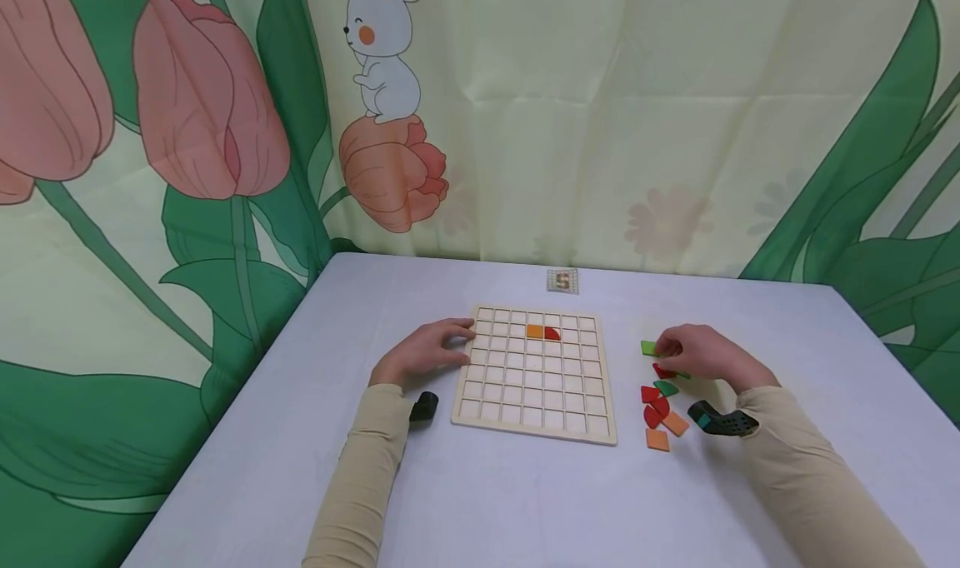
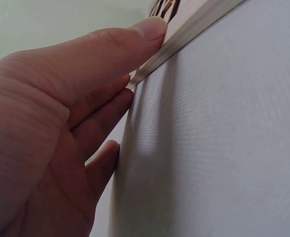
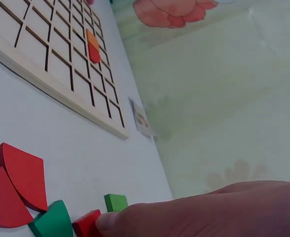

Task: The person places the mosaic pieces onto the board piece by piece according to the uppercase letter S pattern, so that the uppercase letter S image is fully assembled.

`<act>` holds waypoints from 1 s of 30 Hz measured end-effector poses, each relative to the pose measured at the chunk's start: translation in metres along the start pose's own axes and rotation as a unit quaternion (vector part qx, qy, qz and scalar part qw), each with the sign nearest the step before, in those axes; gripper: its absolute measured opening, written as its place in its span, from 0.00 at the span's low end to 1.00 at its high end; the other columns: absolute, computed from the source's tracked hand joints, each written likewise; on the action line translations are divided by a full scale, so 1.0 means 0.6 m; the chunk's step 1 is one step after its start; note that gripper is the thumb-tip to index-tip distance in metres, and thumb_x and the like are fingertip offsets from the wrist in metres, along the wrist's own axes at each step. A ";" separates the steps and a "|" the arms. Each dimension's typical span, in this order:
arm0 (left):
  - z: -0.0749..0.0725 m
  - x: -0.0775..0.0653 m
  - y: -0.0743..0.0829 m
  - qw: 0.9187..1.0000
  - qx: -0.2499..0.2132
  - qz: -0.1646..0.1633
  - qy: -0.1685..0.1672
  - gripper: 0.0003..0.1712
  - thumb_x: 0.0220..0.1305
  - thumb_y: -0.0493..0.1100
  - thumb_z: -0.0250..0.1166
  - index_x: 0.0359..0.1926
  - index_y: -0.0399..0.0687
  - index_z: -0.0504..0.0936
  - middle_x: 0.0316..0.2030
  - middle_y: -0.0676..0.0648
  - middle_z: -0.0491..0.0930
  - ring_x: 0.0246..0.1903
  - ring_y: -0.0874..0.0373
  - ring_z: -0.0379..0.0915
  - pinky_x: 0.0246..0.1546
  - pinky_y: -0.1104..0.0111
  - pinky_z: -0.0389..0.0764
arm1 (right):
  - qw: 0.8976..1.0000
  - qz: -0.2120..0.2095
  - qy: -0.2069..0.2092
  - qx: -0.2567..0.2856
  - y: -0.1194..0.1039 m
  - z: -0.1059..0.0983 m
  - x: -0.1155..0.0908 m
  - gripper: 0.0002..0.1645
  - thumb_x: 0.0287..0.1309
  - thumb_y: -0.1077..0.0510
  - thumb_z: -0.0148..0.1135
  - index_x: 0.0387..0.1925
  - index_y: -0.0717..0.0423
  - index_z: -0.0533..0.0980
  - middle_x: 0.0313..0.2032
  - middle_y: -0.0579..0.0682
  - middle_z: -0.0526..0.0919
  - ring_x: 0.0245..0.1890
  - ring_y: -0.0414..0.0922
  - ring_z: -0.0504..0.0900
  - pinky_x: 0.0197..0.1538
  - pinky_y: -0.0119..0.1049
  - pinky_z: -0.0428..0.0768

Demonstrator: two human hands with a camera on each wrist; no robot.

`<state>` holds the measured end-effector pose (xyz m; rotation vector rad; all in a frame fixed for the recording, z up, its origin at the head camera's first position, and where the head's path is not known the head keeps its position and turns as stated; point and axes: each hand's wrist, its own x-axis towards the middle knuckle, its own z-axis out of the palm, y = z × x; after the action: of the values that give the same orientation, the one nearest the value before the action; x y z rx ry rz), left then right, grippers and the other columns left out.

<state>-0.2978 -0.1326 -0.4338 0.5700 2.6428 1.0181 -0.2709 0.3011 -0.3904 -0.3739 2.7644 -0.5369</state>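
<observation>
A square wooden grid board (image 1: 492,419) lies flat, with an orange square tile (image 1: 535,331) and a red quarter-round tile (image 1: 552,333) side by side in its upper rows. My left hand (image 1: 422,350) steadies the board's left side, fingers nearly straight, the thumb (image 2: 147,30) touching the wooden edge. Right of the board, my right hand (image 1: 701,353) bends over the loose tiles. Its fingertips pinch a red tile (image 3: 87,224) low among them; the far side of that grip is hidden. A light green tile (image 1: 648,348) lies just beyond the fingers.
A small patterned card (image 1: 562,281) lies behind the board near the table's back edge. Several loose tiles sit toward me from the right hand, among them a dark green tile (image 1: 666,388) and an orange square (image 1: 657,440). A printed curtain (image 1: 555,135) hangs behind the table.
</observation>
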 end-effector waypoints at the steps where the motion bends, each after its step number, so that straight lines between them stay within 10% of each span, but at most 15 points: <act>1: 0.000 0.000 0.000 1.000 0.000 -0.001 0.000 0.27 0.60 0.44 0.71 0.61 0.47 0.78 0.70 0.54 0.64 0.72 0.55 0.52 0.71 0.60 0.57 | 1.000 -0.001 -0.007 0.000 0.002 -0.002 -0.002 0.12 0.58 0.62 0.66 0.42 0.65 0.80 0.34 0.51 0.81 0.36 0.48 0.75 0.42 0.43 0.82; 12: -0.001 0.001 -0.002 1.000 -0.002 0.007 0.002 0.27 0.60 0.44 0.71 0.60 0.47 0.79 0.70 0.54 0.64 0.72 0.54 0.53 0.71 0.59 0.57 | 0.999 -0.020 -0.032 -0.009 -0.004 0.003 -0.004 0.08 0.54 0.62 0.71 0.36 0.59 0.80 0.31 0.47 0.80 0.34 0.46 0.75 0.40 0.41 0.81; 24: -0.001 0.001 -0.001 1.000 0.003 0.004 -0.002 0.27 0.60 0.44 0.70 0.61 0.46 0.78 0.70 0.54 0.64 0.72 0.55 0.52 0.71 0.60 0.57 | 0.993 -0.110 0.050 0.009 -0.037 0.037 0.022 0.12 0.54 0.70 0.66 0.42 0.59 0.82 0.37 0.48 0.83 0.37 0.46 0.77 0.42 0.41 0.81; 30: -0.001 -0.001 0.002 1.000 0.000 0.002 -0.002 0.27 0.60 0.44 0.70 0.61 0.46 0.78 0.70 0.54 0.64 0.72 0.54 0.52 0.71 0.60 0.57 | 0.992 -0.084 0.085 0.029 -0.046 0.045 0.026 0.14 0.57 0.66 0.65 0.47 0.62 0.80 0.41 0.53 0.82 0.40 0.49 0.77 0.42 0.41 0.81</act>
<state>-0.2975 -0.1325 -0.4324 0.5779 2.6401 1.0169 -0.2706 0.2630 -0.4070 -0.5759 2.8889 -0.7192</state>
